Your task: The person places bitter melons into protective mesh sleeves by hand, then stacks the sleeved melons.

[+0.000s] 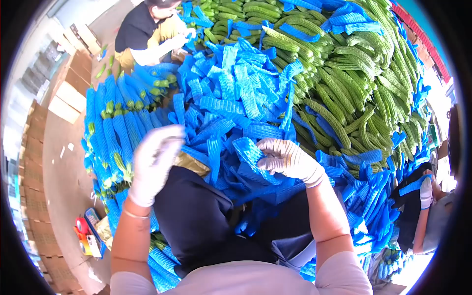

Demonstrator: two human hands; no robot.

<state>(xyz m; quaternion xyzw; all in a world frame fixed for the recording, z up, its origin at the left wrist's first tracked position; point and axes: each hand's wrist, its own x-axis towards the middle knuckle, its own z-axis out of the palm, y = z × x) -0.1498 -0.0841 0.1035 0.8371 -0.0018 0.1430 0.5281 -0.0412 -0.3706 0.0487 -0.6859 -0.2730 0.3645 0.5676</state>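
Note:
My right hand [290,160], in a thin white glove, pinches a blue foam net sleeve [250,153] by its edge above my lap. My left hand [156,160], also gloved, is raised over my left knee, smeared by motion. Its fingers look apart and I see nothing in them. In front of me lies a heap of loose blue net sleeves [241,83]. To the left are rows of long green gourds in blue sleeves [123,130]. Bare ridged green gourds [339,93], like bitter melons, are piled at the right and back.
A person [142,34] sits at the back left beside the pile. Another person's gloved hand [426,191] holds a blue sleeve at the far right. Cardboard boxes [37,182] line the left side. A red tape roll [81,226] lies on the floor.

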